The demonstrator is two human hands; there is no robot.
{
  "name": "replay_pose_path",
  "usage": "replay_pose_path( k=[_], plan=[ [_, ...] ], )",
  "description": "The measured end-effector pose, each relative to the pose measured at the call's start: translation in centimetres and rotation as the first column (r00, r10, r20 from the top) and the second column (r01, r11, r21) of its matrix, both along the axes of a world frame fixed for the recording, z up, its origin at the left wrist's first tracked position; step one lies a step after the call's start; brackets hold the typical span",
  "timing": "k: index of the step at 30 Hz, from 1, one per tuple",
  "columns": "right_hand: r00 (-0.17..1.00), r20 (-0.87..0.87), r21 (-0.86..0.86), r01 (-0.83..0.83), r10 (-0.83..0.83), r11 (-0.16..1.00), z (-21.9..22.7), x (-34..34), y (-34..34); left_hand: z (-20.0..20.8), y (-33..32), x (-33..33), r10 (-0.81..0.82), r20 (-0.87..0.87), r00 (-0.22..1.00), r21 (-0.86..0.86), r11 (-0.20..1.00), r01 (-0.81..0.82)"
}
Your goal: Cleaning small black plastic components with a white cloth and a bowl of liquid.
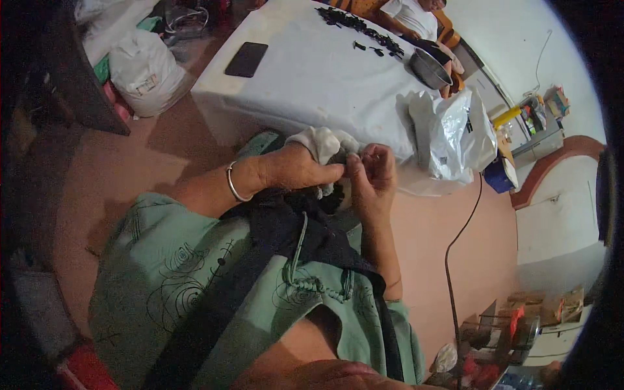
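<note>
My left hand [296, 166], with a silver bangle at its wrist, is closed in front of the table's near edge. White fabric [316, 142] covers its fingers; I cannot tell whether it is a worn glove or a held cloth. My right hand [374, 172] is bare, its thumb and fingers pinched together right beside the left thumb. The two hands meet at the fingertips. A small dark patch shows between them, too small and covered to name. What either hand grips is hidden.
Beyond my hands stands a white-covered table [292, 84]. On it lie a black flat device [247, 59], a row of small black pieces [364, 29], a metal bowl [430, 69] and a white plastic bag [448, 136]. A seated person [416, 19] is at the far side. A cable [448, 260] crosses the floor.
</note>
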State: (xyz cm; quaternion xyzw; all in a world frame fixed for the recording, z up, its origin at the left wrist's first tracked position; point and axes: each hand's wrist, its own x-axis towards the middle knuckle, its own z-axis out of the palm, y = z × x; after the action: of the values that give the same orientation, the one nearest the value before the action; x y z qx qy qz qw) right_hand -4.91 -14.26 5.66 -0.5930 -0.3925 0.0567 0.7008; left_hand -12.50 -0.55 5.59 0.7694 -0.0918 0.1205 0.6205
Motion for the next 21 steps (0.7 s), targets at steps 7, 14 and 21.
replay_pose_path(
  k=[7,14,21],
  plan=[
    [0.974,0.225,-0.383,0.101,-0.013,0.918,-0.8,1.0,-0.6,-1.3,0.6,2.1,0.203,0.272,0.940,0.116,0.963,-0.242],
    [0.991,0.136,-0.374,0.038,0.015,0.927,-1.9,2.2,0.7,-2.0,0.8,2.5,0.243,0.172,0.955,0.046,0.966,-0.254],
    [0.942,-0.292,-0.227,-0.234,0.163,0.945,-2.5,2.7,1.0,-1.1,-0.2,2.2,0.326,0.376,0.867,0.322,0.832,-0.452]
  ],
)
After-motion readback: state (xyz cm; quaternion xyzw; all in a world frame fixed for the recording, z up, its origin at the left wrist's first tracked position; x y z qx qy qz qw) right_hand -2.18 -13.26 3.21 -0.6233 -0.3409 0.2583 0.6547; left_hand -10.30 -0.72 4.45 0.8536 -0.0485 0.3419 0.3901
